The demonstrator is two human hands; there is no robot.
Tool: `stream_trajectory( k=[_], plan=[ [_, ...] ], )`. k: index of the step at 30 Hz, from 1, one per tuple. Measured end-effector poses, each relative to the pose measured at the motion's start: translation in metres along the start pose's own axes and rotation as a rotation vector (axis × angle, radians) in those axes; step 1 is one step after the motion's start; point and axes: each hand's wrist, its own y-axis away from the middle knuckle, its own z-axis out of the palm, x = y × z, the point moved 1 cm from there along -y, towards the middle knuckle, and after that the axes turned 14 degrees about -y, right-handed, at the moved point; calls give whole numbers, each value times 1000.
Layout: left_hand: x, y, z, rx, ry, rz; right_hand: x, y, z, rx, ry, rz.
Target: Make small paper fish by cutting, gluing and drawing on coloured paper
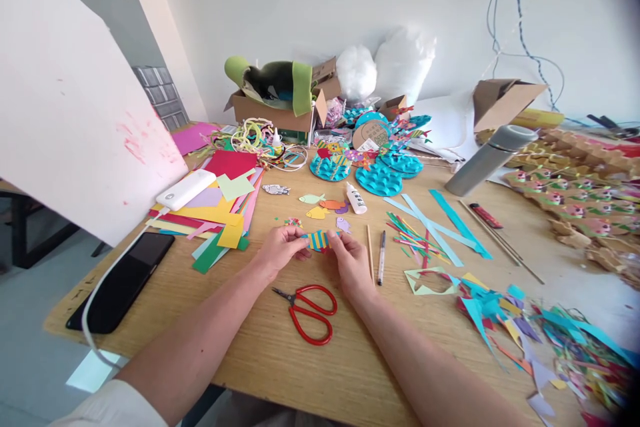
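A small blue and yellow striped paper piece (319, 240) is held between both hands. My left hand (283, 250) pinches its left end, and my right hand (350, 260) pinches its right end. Red-handled scissors (310, 313) lie on the table just below the hands. Beyond the fingers lie paper fish in green, orange (333, 204), yellow and purple, with a white glue bottle (357, 198) beside them. A wooden stick (371, 253) and a pen (382, 258) rest right of my right hand.
Coloured paper sheets (235, 167), a white power bank (186, 189) and a black phone (120, 280) are at the left. Blue wavy discs (379, 178) stand at the back. Paper strips (433, 230), scraps (525, 320) and a grey bottle (487, 163) occupy the right.
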Motion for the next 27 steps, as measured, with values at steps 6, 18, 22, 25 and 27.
stream_trajectory(
  k=[6, 18, 22, 25, 27],
  plan=[
    [-2, -1, -1, 28, 7, -5, -2, -1, -1, 71, -129, 33],
    [2, 2, 2, -26, -60, 32, 0, -1, -2, -85, 34, -4],
    [1, 1, 2, -10, -87, 46, -3, -5, -6, -131, 53, 48],
    [0, 0, 1, -8, -108, 59, -5, -8, -7, -158, 96, 76],
    [0, 0, 1, -8, -121, 66, -6, -9, -7, -175, 106, 84]
  ],
)
